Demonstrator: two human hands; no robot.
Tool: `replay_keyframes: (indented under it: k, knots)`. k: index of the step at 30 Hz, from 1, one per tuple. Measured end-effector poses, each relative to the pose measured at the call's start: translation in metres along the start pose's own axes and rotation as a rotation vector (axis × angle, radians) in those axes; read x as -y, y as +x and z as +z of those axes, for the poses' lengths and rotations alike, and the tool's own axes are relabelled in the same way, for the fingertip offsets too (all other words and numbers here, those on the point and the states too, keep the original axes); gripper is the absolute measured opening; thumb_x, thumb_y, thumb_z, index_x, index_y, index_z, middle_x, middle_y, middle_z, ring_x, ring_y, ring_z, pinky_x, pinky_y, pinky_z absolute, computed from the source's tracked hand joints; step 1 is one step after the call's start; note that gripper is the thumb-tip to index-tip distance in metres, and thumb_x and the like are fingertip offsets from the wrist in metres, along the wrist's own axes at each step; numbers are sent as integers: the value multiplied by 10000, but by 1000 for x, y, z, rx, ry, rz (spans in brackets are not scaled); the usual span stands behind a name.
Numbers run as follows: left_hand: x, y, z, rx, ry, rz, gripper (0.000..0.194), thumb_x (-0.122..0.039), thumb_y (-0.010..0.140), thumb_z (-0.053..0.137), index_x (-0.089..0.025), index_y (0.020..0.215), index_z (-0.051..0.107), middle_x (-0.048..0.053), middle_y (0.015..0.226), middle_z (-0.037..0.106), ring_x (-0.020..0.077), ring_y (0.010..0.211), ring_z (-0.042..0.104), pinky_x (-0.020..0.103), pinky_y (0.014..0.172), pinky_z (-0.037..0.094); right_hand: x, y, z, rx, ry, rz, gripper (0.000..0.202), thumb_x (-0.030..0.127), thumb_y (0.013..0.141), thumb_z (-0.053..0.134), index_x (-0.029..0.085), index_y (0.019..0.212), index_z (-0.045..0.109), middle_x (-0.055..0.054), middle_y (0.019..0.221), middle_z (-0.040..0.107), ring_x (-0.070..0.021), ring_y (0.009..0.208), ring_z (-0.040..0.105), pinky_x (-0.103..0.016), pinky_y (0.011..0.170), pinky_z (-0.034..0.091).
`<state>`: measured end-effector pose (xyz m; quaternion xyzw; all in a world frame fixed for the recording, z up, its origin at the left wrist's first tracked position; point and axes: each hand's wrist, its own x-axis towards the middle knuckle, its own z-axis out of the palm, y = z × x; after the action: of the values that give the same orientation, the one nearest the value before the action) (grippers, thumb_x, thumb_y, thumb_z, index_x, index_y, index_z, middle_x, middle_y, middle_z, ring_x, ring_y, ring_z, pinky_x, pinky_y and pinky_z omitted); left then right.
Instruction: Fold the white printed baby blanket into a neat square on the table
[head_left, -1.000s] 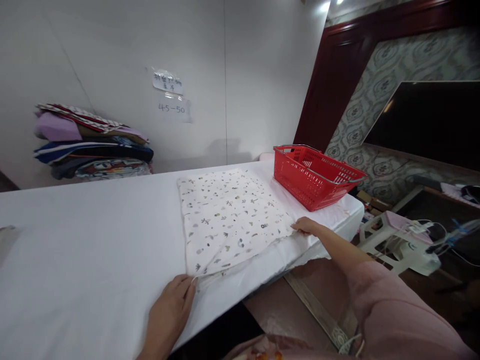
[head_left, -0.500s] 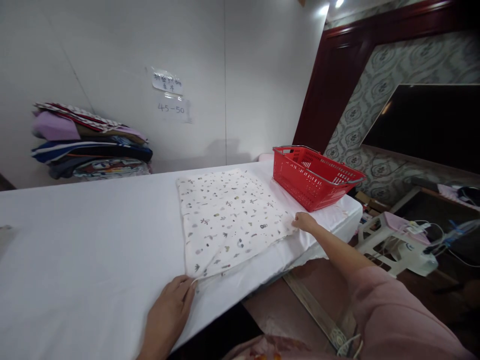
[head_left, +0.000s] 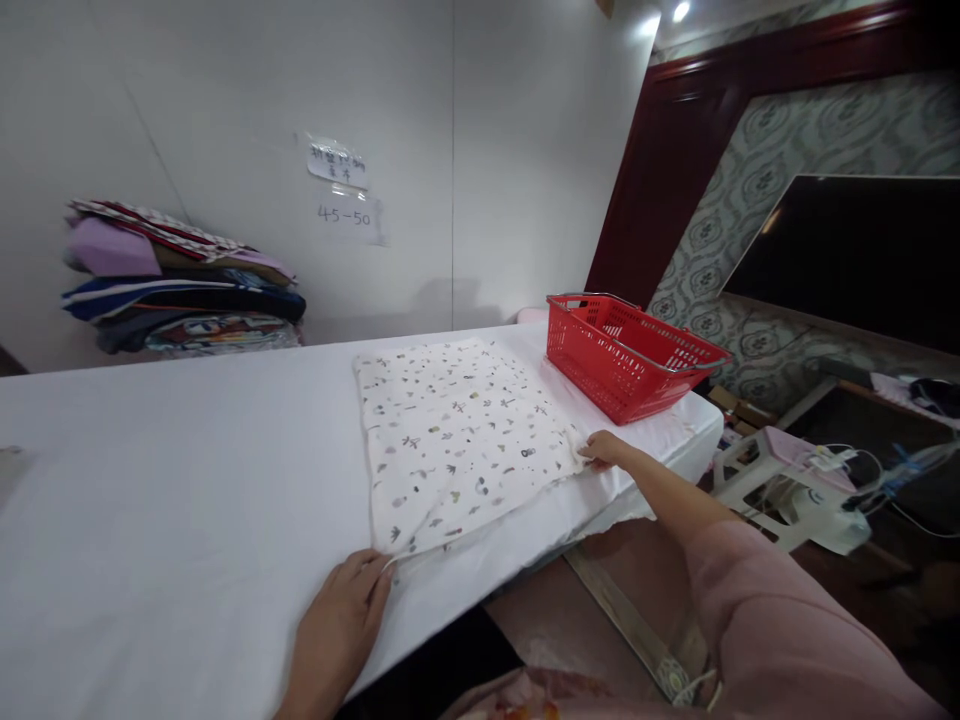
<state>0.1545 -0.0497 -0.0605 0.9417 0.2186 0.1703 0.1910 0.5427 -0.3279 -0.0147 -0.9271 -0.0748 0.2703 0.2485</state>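
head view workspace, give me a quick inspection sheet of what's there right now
surface: table under a white cover, smooth.
job's things: printed cloth lies flat, square, near the front edge.
clutter: red basket at the far right corner; nothing seen inside.
grippers: left hand pinches the cloth's near left corner; right hand holds its near right corner.
cables: white cables on a stool to the right.
surroundings: stack of folded fabrics by the wall; paper notes taped up; dark screen.

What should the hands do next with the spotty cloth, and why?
Probably lift both near corners and fold them toward the far edge: the left hand and right hand each pinch a near corner of the printed cloth, which lies flat on the table.
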Motion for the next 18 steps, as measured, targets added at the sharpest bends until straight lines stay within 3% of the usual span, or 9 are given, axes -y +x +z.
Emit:
replay_keyframes:
  k: [10,18]
  knots:
    - [-1,-1,0,-1,-35,-11,324,-387,882,377,-241,969,654,25,1055,610,184,964,555,315,853,460,-2,4,0,-46,-222,59,340,370,707,697,147,511,530,20,337,425,-110,354,442,-226,404,360]
    - [-6,-1,-1,29,-44,-21,330,-366,899,353,-233,965,648,35,1048,601,186,955,548,322,846,449,1,5,3,-99,-242,-33,275,202,638,713,149,448,522,1,315,412,-179,467,551,-236,465,384]
